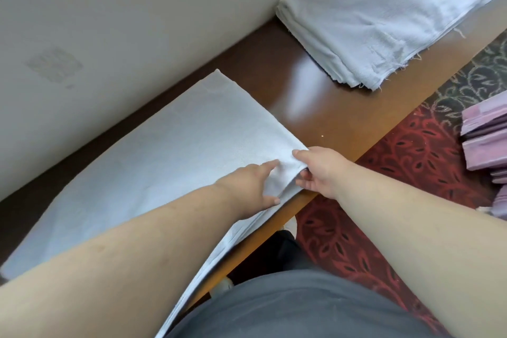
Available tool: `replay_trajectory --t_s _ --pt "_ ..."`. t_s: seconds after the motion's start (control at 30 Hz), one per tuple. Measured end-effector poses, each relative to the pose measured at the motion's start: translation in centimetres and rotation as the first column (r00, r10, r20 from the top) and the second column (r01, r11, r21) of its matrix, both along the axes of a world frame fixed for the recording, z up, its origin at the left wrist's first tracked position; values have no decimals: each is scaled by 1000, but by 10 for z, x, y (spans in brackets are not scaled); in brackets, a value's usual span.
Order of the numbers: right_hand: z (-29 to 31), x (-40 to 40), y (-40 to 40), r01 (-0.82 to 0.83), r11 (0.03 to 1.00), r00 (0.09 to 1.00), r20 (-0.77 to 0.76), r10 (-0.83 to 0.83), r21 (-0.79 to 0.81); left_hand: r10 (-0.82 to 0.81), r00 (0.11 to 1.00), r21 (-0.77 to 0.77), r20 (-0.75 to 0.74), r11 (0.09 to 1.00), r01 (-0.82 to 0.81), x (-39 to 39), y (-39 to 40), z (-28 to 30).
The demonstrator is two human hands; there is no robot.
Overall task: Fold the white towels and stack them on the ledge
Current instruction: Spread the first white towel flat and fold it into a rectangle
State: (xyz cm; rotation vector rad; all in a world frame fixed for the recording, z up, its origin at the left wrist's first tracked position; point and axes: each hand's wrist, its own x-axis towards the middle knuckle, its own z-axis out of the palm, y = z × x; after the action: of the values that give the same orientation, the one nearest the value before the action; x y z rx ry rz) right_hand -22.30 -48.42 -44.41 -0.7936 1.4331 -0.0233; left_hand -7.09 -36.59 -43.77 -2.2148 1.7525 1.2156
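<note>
the white towel [153, 162] lies spread flat along the brown wooden ledge [323, 107], its long side against the cream wall [123, 22] and its near edge hanging slightly over the ledge front. it appears doubled, with layered edges showing at the near corner. the right hand [319, 170] pinches that corner, thumb on top and fingers curled beneath, closed on the cloth. the left hand [251, 186] rests just beside it, fingers spread and pressing the towel flat, gripping nothing.

further along the ledge, well apart, sits a stack of folded white towels [384, 16] with frayed threads at its edges. below the ledge lies a red patterned carpet [411, 162], and at the right edge a pile of purple folded cloths [485, 140].

risk assessment: the overhanging near edge may slide off the polished ledge if the left hand lifts before the fold is carried over. a pinch taking only the top layer would separate the layers and skew the fold. the frayed stack could snag when the next towel is set on it.

no brand, label or legible writing is visible.
</note>
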Motion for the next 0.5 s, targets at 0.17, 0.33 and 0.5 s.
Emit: replay_trajectory --t_s 0.17,0.33,0.5 --pt "5 -3 28 -585 733 739 -600 306 -347 71 997 36 32 997 -72 21 59 15" --pt "23 73 104 -854 222 502 -638 584 -470 332 929 42 164 938 -343 80 158 26" --pt "41 155 198 -874 -161 204 -646 735 -459 562 789 8 249 813 -582 120 268 25"
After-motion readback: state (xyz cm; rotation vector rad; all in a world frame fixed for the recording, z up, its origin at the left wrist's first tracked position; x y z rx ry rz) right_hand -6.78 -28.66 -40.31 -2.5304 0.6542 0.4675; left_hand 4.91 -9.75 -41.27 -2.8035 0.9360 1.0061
